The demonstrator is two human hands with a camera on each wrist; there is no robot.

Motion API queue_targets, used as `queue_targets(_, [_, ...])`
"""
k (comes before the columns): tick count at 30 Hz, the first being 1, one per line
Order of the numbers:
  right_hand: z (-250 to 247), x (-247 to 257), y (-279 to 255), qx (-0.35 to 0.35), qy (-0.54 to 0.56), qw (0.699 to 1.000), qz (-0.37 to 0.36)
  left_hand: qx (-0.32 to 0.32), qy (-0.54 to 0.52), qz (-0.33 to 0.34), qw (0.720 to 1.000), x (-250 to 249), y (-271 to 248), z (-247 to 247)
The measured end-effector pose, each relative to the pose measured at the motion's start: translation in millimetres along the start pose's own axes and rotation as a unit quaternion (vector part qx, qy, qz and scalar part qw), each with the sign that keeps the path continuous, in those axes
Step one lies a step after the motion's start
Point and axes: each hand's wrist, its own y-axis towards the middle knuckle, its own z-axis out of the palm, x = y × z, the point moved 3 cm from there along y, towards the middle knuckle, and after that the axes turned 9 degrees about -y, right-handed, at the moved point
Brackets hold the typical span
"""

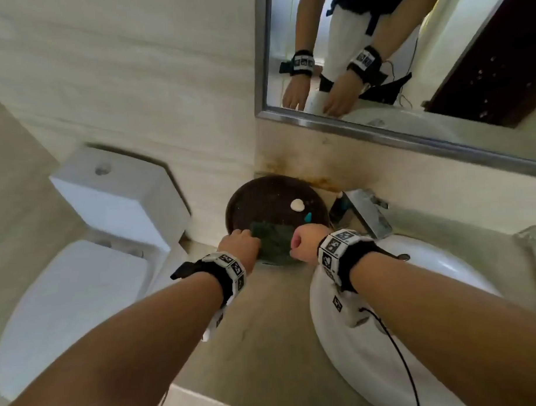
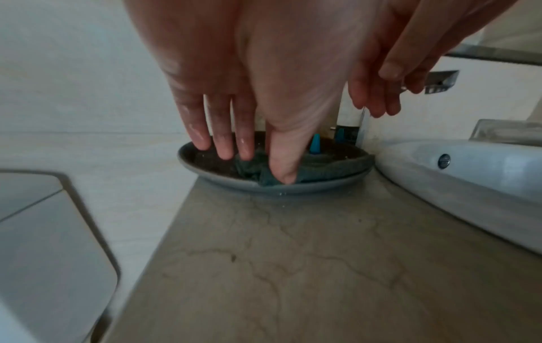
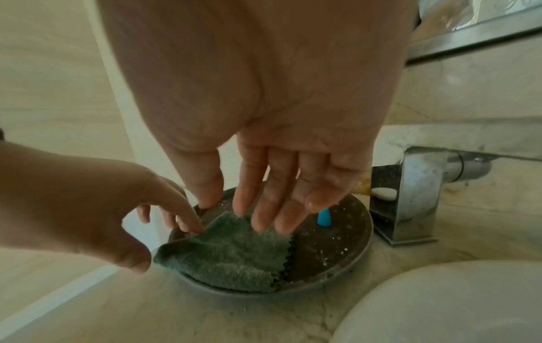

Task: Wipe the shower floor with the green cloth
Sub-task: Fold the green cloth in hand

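Observation:
The green cloth [image 1: 274,242] [image 2: 322,169] [image 3: 228,255] lies folded on the near half of a dark round plate [image 1: 260,200] [image 2: 293,188] [image 3: 337,250] on the counter. My left hand [image 1: 241,243] [image 2: 253,162] [image 3: 164,246] is at the cloth's left corner. Its thumb presses the near edge, its fingers reach behind the corner, and the fabric bunches between them. My right hand [image 1: 304,244] [image 3: 237,213] hangs just over the cloth's far edge with straight fingers and holds nothing. No shower floor is in view.
A small white lump [image 1: 297,205] and a blue cone [image 1: 308,217] [image 3: 324,217] also sit on the plate. A metal faucet [image 1: 367,214] and white sink [image 1: 416,319] stand right of it. The toilet [image 1: 81,285] is to the left. A mirror [image 1: 408,76] hangs above the stone counter [image 1: 265,324].

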Motion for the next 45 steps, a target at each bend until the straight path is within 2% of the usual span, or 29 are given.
queue_targets(5, [6, -5, 20, 0.047, -0.001, 0.999, -0.009, -0.004, 0.017, 0.01, 1.0, 3, 10, 13])
queue_targets(8, [5, -2, 25, 0.029, -0.006, 0.999, -0.019, -0.077, -0.107, 0.013, 0.991, 7, 14, 7])
queue_targets(10, [1, 1, 27, -0.001, -0.015, 0.999, -0.031, -0.108, -0.24, 0.006, 0.965, 6, 14, -3])
queue_targets(12, [-5, 7, 27, -0.02, -0.014, 0.998, -0.05, -0.133, -0.373, -0.022, 0.918, 5, 10, -18])
queue_targets(14, [-12, 9, 26, -0.051, 0.013, 0.997, -0.06, -0.169, -0.461, -0.047, 0.87, 5, 6, -36])
queue_targets(17, [-22, 8, 21, -0.105, 0.145, 0.981, -0.075, -0.224, -0.543, -0.085, 0.805, 12, -4, -55])
queue_targets(20, [-27, 11, 7, -0.089, 0.286, 0.948, -0.105, -0.192, -0.65, -0.1, 0.729, 20, -23, -61])
queue_targets(22, [-29, 16, -5, -0.068, 0.363, 0.922, -0.115, -0.169, -0.662, -0.085, 0.725, 20, -40, -62])
queue_targets(25, [-27, 30, -21, -0.08, 0.382, 0.911, -0.133, -0.244, -0.607, -0.1, 0.75, 21, -67, -63])
queue_targets(28, [-23, 55, -40, -0.137, 0.301, 0.927, -0.178, -0.326, -0.547, -0.139, 0.758, 17, -107, -61])
queue_targets(33, [-2, 105, -94, -0.17, 0.202, 0.924, -0.275, -0.424, -0.489, -0.217, 0.73, 8, -204, -47])
queue_targets(36, [27, 137, -136, -0.162, 0.168, 0.912, -0.338, -0.454, -0.482, -0.272, 0.698, -1, -271, -23])
queue_targets(40, [81, 195, -199, -0.094, 0.112, 0.884, -0.443, -0.464, -0.478, -0.372, 0.646, -12, -374, 31])
queue_targets(42, [114, 227, -234, -0.044, 0.091, 0.866, -0.489, -0.472, -0.471, -0.419, 0.616, -19, -431, 61])
queue_targets(45, [168, 273, -291, 0.009, 0.037, 0.833, -0.552, -0.499, -0.46, -0.479, 0.557, -35, -515, 101])
